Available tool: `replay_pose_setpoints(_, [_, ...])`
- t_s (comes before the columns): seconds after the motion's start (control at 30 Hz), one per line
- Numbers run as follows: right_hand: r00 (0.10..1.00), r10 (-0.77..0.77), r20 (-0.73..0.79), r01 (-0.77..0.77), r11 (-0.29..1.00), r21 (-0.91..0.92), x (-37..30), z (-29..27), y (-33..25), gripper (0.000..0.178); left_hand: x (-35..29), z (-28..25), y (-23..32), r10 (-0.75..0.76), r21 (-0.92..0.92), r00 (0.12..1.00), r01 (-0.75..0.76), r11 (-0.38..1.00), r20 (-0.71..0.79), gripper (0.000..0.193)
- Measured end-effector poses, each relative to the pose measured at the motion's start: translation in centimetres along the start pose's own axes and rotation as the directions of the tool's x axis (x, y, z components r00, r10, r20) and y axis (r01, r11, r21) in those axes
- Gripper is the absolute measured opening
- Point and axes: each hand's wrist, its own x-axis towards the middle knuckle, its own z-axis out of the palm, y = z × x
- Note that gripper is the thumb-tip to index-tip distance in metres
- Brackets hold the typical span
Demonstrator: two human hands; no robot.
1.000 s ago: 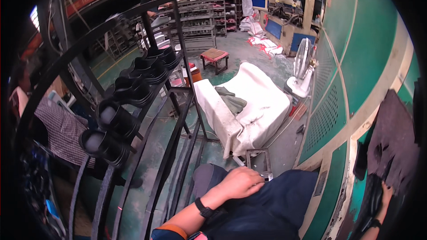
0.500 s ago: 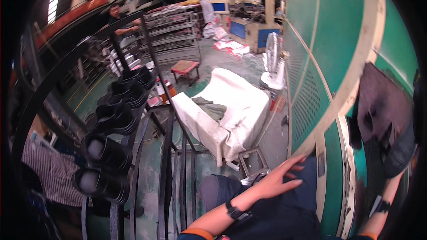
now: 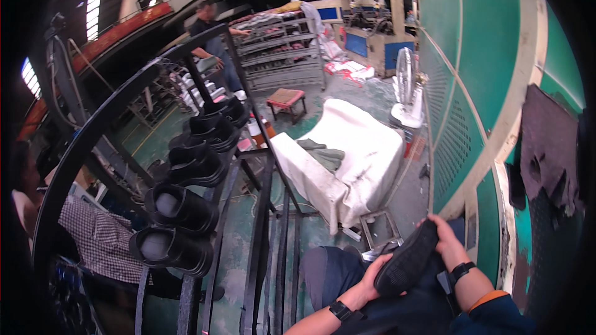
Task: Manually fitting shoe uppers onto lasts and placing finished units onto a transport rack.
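Floor [image 3: 360, 93], rack [image 3: 256, 254] left, held shoe [image 3: 406, 262], perhaps armchair [image 3: 360, 142]

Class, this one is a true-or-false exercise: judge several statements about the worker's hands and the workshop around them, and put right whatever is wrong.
1. The left hand and right hand hold one dark shoe. True.
2. The shoe's sole is hidden from view. False: it faces the camera.
3. Black shoes stand on the metal rack. True.
4. The green-grey cloth lies on the floor. False: it lies on the white-covered seat.
5. The white fan has toppled over. False: it stands upright.
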Motion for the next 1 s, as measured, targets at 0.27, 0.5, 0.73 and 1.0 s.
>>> replay_pose_setpoints(0.27, [0.985,0.169,-0.016,-0.169,0.986,0.001,4.9,-1.7,5.4,0.031,-0.9,-2.4,0.2,0.093,0.033,0.92,-0.087,0.996,-0.381,0.048])
replay_pose_setpoints(0.5, [0.986,0.147,0.073,-0.145,0.989,-0.033,2.6,0.3,6.1,0.033,-2.2,1.8,-1.1,0.159,0.126,0.827,-0.108,0.986,-0.539,0.06])
replay_pose_setpoints(0.73, [0.989,0.104,0.106,-0.069,0.954,-0.292,3.1,0.8,5.5,0.036,2.3,-0.7,3.8,0.507,0.709,0.681,0.025,0.705,-0.528,0.083])
replay_pose_setpoints(1.0, [0.993,0.12,-0.014,-0.119,0.95,-0.29,3.1,-0.6,6.0,0.035,7.0,-5.7,6.3,0.465,0.784,0.667,0.311,0.538,-0.583,0.051])
